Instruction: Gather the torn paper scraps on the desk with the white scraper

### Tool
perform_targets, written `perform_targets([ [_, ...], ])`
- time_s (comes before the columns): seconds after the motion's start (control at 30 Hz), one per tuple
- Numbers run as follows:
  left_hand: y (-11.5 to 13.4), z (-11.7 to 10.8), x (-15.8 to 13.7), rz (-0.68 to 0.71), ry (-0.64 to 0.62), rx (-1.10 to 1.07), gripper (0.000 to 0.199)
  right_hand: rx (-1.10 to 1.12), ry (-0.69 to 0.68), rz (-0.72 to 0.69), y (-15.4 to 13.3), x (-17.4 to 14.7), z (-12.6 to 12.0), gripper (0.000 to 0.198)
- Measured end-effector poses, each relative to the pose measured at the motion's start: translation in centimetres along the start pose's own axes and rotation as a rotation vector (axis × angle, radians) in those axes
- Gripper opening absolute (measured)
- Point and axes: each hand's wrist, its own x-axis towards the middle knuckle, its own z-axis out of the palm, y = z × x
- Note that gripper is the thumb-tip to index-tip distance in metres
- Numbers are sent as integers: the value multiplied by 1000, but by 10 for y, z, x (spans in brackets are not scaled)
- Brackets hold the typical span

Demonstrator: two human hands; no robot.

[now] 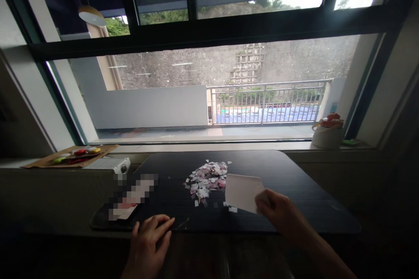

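My right hand [275, 207] is closed on the lower right corner of a pale, flat rectangular card [244, 192]. The card is tilted, and its left edge meets a heap of small paper scraps [207, 181], white and pinkish, on the dark table [170, 168]. A few loose scraps lie by the card's lower edge. At the table's front edge my left hand [150, 237] rests with its fingers spread, holding nothing. Left of the heap lies a long flat item [132, 200], blurred out by pixels.
On the left ledge are a brown board [42, 161] with colourful pieces and a white box [109, 165] with a knob. A white pot-like container [327, 133] with an orange-red top stands on the right windowsill. A wide window [229, 69] rises behind the table.
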Motion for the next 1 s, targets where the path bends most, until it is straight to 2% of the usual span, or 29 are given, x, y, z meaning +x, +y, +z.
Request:
perform_targets([
  [0.07, -1, 0, -1, 14, -3, 9, 31, 49, -104, 2, 12, -6, -13, 18],
  [0.2, -1, 0, 1, 33, 25, 22, 30, 157, -82, 74, 42, -12, -38, 24],
  [0.3, -2, 2, 2, 37, 90, 17, 24, 291, -13, 127, 58, -6, -36, 25],
  [0.4, -5, 5, 1, 58, 122, 11, 22, 348, -51, 176, 67, 2, -24, 28],
  [0.6, -7, 1, -2, 56, 79, 47, 25, 221, -129, 139, 66, 9, -12, 19],
  [0.77, -12, -3, -2, 76, -17, 69, 27, 339, -239, 118, 56, 14, -12, 20],
  [1.0, -17, 0, -4, 67, -21, 74, 27, 489, -372, 134, 52, 16, -14, 21],
])
